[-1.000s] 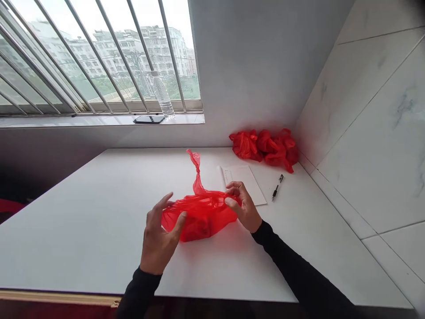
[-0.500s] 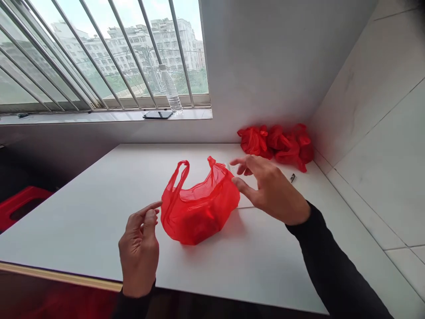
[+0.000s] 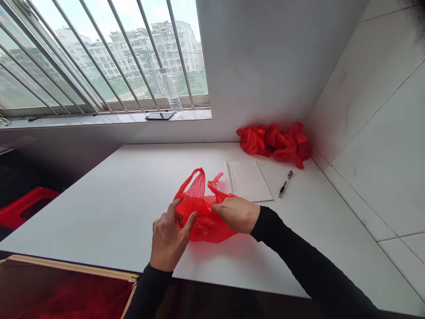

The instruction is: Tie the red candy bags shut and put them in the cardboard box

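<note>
A thin red plastic bag (image 3: 212, 228) sits on the white table in front of me, its contents hidden. One loop handle stands up at its left and a twisted handle end rises at its right. At the bag's near left side is my left hand (image 3: 172, 235), thumb and forefinger apart, with no visible grip on it. My right hand (image 3: 237, 213) is closed on the right part of the bag near its mouth; the fingertips are partly hidden by the hand itself.
Behind the bag lie an open notebook (image 3: 250, 180) and a black pen (image 3: 285, 184). Crumpled red bags (image 3: 274, 142) rest in the back corner. A cardboard box (image 3: 71, 269) with red material stands below the table's front edge. A bottle (image 3: 171, 93) and phone (image 3: 159, 116) occupy the sill.
My right hand has come down and left from above the notebook and closed on the bag. My left hand has moved right and its fingers have parted. The bag has shifted slightly right.
</note>
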Demonstrator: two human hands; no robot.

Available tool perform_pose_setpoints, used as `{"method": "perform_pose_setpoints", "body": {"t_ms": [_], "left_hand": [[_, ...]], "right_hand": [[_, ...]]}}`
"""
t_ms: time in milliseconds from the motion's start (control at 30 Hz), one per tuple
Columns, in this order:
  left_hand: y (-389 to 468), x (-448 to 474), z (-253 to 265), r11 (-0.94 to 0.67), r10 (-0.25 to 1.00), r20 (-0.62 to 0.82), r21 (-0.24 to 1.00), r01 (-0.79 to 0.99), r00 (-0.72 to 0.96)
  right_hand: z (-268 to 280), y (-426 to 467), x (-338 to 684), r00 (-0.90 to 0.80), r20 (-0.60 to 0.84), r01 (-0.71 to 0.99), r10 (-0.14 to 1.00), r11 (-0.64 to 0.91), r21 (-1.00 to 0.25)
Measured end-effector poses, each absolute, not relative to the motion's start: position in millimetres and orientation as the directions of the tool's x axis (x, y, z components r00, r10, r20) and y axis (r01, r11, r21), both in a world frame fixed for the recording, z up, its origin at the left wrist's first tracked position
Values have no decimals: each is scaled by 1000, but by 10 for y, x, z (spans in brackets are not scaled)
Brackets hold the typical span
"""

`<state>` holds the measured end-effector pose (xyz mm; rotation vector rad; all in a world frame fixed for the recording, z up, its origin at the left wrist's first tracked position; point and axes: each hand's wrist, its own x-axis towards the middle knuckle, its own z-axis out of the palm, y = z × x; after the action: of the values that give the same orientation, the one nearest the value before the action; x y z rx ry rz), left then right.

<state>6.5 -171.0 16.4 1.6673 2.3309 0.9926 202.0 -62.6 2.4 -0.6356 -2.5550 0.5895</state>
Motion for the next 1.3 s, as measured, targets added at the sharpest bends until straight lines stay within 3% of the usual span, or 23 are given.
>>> {"method": "perform_pose_setpoints", "body": {"t_ms": [267,433,533,733,900,1133,1300], "left_hand": [[-1661,322,164,244,834,245,640,728,-495],[-1888,163,161,198,763,196,836,511,-616],[-2124,107,180,141,773,85,943,301,-628],[-2369,112,193,102,769,-29,992,78,-639],[-2435,89,155,107,748,28,981,161,-663],[-2518,63,191,133,781,68,953,271,-620],[-2545,166,254,23,702,244,931,364,-669]], "right_hand": [[201,-837,1919,-937,-11,317,350,835,-450],[217,-769,1954,-856,-116,505,503,768,-395],[210,-754,1952,-803,-112,582,586,730,-358],[202,-816,1865,-791,-81,597,606,737,-317],[77,-799,1778,-842,-97,532,530,789,-306],[66,-768,1771,-816,-110,574,567,775,-264],[114,-847,1837,-838,-158,546,522,799,-254]]}}
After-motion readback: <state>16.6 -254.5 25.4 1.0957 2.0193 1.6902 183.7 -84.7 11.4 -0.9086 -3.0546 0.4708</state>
